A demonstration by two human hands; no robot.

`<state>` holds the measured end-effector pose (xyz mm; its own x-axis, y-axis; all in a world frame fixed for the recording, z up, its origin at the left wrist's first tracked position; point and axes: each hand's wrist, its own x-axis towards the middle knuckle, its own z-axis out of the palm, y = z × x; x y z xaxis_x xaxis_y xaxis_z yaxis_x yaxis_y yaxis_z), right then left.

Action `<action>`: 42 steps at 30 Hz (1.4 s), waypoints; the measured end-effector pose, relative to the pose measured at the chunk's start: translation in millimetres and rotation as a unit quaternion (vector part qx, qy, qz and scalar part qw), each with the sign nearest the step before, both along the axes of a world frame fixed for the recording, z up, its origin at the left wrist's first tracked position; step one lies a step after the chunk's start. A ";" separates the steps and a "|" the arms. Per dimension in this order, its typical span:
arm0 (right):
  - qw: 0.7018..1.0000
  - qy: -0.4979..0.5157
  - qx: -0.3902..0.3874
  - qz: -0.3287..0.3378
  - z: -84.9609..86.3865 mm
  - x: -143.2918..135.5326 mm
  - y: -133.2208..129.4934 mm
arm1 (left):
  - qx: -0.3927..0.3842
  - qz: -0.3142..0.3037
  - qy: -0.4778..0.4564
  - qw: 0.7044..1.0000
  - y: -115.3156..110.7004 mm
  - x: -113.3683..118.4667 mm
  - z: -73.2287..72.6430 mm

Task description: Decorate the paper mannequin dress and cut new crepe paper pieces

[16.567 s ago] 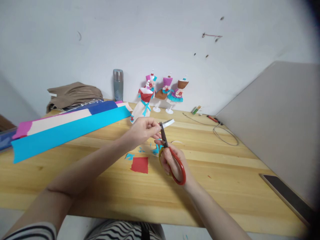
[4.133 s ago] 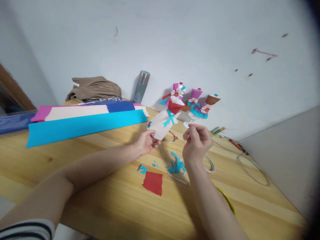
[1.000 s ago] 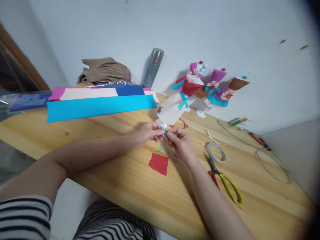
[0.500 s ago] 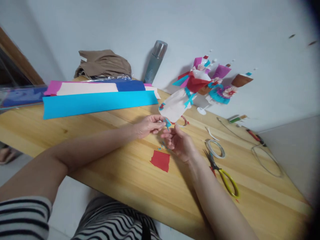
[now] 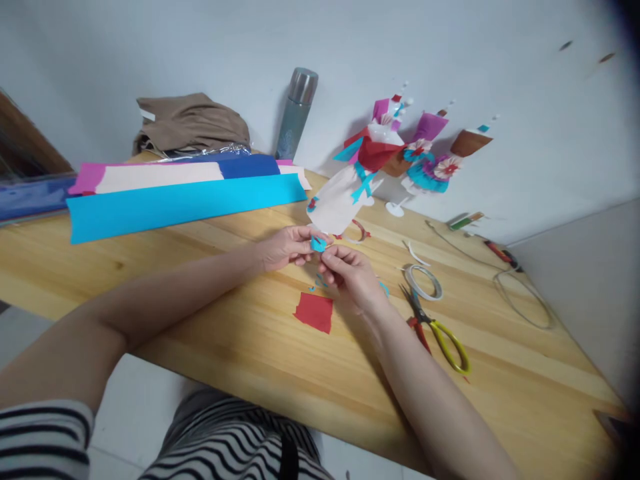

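Between my hands is a small piece of blue paper (image 5: pixel 318 245), raised above the wooden table. My left hand (image 5: pixel 291 247) pinches it from the left with thumb and fingers. From the right, my right hand (image 5: pixel 347 270) is closed with thumb and forefinger together at the paper's lower right edge. A red paper square (image 5: pixel 314 313) lies flat on the table below my hands, with tiny blue scraps (image 5: pixel 319 283) just above it. To the right rest scissors (image 5: pixel 437 332) with yellow and red handles, close to a roll of white tape (image 5: pixel 423 283).
Rolls of coloured paper, a bright blue sheet (image 5: pixel 187 207) in front, lie at the left. Behind stand a flask (image 5: pixel 297 113) and brown cloth (image 5: pixel 195 123). Paper dress figures (image 5: pixel 345 193) lean at the back right. A thin cable (image 5: pixel 520 317) and red-handled tool (image 5: pixel 497 251) lie far right.
My right hand has closed its fingers on the blue paper, where before they were apart from it. The blue piece has turned to show a broader face. The whole view has shifted slightly.
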<state>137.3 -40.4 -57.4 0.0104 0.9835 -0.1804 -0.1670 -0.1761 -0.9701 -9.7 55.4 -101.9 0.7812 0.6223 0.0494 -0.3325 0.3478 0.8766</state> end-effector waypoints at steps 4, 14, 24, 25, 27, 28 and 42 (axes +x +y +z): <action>1.000 0.000 0.006 -0.001 -0.1 -0.2 -0.8 | -0.003 -0.001 -0.013 1.000 0.4 0.0 -0.3; 0.994 0.068 -0.062 0.059 3.5 4.9 1.2 | 0.008 -0.006 -0.011 1.000 -5.0 -3.4 11.8; 0.961 -0.194 0.164 -0.107 -9.7 0.8 7.2 | -0.011 0.077 0.068 0.995 -16.0 4.5 13.8; 0.957 -0.204 0.169 -0.117 -10.7 0.7 7.8 | -0.002 0.075 0.074 0.994 -17.1 5.2 13.8; 0.959 -0.198 0.160 -0.125 -11.3 1.5 8.8 | 0.016 0.070 0.083 0.994 -19.1 5.9 14.0; 0.965 -0.182 0.146 -0.123 -11.0 2.2 9.1 | 0.021 0.067 0.085 0.994 -19.9 5.9 14.2; 0.989 -0.085 0.069 -0.101 -6.2 10.2 11.3 | -0.092 0.028 0.024 0.995 -13.7 2.8 10.6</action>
<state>147.5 -29.2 -63.5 0.2286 0.9733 -0.0232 -0.0185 -0.0195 -0.9996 -6.9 41.6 -91.3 0.7435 0.6602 -0.1061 -0.3157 0.4865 0.8147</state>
